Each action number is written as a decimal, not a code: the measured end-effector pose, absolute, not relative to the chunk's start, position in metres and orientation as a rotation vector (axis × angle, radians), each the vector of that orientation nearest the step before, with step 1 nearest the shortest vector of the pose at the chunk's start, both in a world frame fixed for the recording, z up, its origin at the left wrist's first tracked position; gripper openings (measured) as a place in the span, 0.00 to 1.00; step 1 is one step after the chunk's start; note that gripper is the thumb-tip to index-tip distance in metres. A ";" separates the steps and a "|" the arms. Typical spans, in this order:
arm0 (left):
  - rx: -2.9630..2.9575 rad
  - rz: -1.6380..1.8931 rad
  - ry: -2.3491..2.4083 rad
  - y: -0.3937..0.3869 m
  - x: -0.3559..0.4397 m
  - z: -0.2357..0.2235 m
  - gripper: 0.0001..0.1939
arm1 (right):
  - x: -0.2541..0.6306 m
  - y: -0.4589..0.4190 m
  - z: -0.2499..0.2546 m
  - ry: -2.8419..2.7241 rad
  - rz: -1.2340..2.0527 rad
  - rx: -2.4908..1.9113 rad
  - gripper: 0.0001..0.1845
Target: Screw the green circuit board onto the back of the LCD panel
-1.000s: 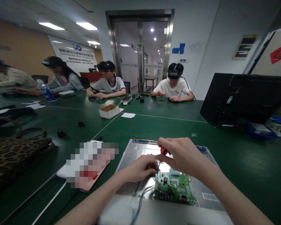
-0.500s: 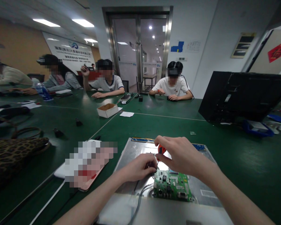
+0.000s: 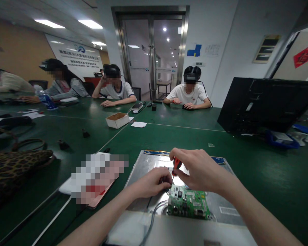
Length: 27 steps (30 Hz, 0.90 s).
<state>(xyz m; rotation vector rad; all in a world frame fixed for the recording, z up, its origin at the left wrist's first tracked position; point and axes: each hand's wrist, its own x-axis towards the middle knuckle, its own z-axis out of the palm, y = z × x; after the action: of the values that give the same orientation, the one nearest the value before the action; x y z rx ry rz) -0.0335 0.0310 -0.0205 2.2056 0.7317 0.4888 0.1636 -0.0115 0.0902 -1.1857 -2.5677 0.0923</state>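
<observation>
My right hand (image 3: 195,167) grips the red and black handle of a screwdriver (image 3: 177,164), its thin shaft pointing down to the upper left corner of a green circuit board (image 3: 188,201). Close beside the shaft, my left hand (image 3: 154,181) has its fingers curled together near that corner; what they hold, if anything, is hidden. The board lies on the silvery metal back of a display panel (image 3: 136,181), which has blue strips along its far edge. A grey cable (image 3: 152,225) runs from the board's left side toward me.
Two phones, one white (image 3: 66,186) and one pink (image 3: 100,198), lie left of the panel. Beyond are an open white box (image 3: 118,123), paper (image 3: 138,124) and a leopard-print bag (image 3: 15,171). A large black monitor (image 3: 267,106) stands at right. Several people sit across the green table (image 3: 179,136).
The view has shifted slightly. My hands keep their places at the board's corner, while the screwdriver handle has turned a little in my right fingers. One person across raised a hand toward their head.
</observation>
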 end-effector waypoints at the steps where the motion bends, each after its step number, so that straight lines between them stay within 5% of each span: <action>1: 2.204 0.488 0.729 0.031 -0.034 -0.020 0.05 | 0.164 -0.012 0.090 -2.567 0.085 -1.186 0.10; 6: 2.180 0.474 0.730 0.031 -0.033 -0.018 0.04 | 0.163 -0.011 0.089 -2.555 0.012 -1.252 0.03; 12: 2.210 0.463 0.727 0.032 -0.034 -0.019 0.04 | 0.163 -0.012 0.091 -2.551 0.072 -1.218 0.15; 18: 2.201 0.477 0.763 0.030 -0.034 -0.019 0.04 | 0.164 -0.010 0.089 -2.559 0.012 -1.281 0.07; 27: 2.199 0.463 0.759 0.032 -0.034 -0.022 0.05 | 0.162 -0.011 0.088 -2.536 0.024 -1.275 0.12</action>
<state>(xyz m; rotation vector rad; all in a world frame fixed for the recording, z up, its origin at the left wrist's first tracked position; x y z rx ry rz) -0.0344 0.0319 -0.0222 2.1990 0.7588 0.4627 0.1617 -0.0109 0.0879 -1.2749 -2.5357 0.0236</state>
